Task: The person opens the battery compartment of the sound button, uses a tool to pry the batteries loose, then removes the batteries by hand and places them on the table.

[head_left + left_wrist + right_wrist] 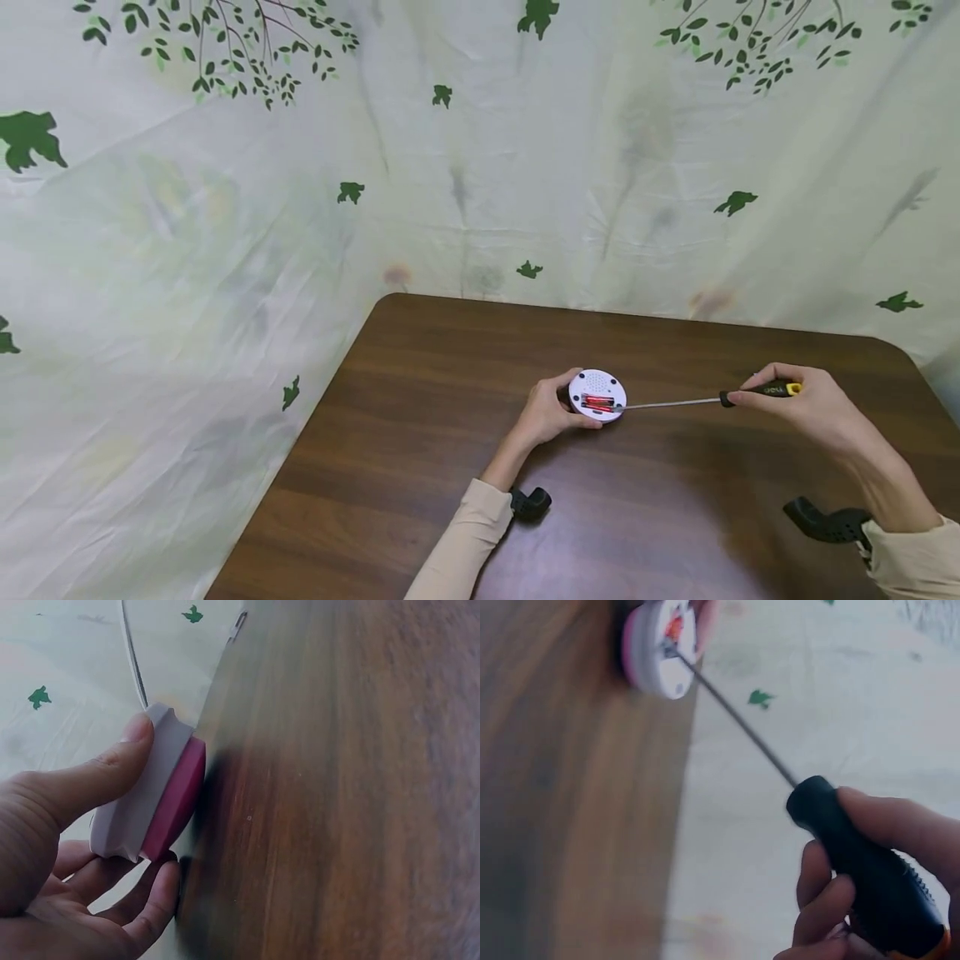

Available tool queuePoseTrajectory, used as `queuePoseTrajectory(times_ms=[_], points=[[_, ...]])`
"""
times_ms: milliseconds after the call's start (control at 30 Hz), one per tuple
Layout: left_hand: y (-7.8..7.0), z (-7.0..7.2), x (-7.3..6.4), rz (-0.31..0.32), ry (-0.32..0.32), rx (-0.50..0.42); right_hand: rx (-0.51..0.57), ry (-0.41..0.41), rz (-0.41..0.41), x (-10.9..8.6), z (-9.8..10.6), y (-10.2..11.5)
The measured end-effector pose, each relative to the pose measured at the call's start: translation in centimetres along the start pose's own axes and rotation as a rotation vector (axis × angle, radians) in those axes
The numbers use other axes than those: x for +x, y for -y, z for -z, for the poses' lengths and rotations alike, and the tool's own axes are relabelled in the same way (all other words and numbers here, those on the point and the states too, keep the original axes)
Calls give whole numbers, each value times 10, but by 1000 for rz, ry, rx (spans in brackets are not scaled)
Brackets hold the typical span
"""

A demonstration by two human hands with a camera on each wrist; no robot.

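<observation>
Pinched at its rim by the left hand [547,414], a round device [599,387] is over the table [420,475], inside the far edge, open room nearer; the right hand [817,404] grips a screwdriver [826,814].

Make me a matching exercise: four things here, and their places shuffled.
1. Brown wood-grain table
2. Black-and-yellow-handled metal screwdriver
3. Round white-and-pink plastic device
4. Red cylindrical batteries

A. Held in the left hand
B. Inside the device's open compartment
C. Held in the right hand
D. Below both hands

Pairs: 1-D, 2-C, 3-A, 4-B.
</observation>
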State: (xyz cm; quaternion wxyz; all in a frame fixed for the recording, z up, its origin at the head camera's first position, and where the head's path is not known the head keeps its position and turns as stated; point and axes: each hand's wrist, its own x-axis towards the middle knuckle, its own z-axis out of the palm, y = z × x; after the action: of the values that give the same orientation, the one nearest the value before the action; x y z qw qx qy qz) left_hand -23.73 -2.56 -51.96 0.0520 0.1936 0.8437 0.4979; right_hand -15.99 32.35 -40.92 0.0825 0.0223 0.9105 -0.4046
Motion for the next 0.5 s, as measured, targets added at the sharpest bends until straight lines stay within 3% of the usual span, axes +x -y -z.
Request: queuePoseTrajectory(times_ms=[133,267,367,500], points=[[-1,0,-1,-3,-5,33,-115,-37,107,-3,2,30],[-3,1,1,-10,-19,35,-151,-28,209,1,6,50],[-4,1,1,1,-12,29,-142,-3,235,7,9,49],[-2,2,0,1,-2,40,-82,26,215,14,11,27]])
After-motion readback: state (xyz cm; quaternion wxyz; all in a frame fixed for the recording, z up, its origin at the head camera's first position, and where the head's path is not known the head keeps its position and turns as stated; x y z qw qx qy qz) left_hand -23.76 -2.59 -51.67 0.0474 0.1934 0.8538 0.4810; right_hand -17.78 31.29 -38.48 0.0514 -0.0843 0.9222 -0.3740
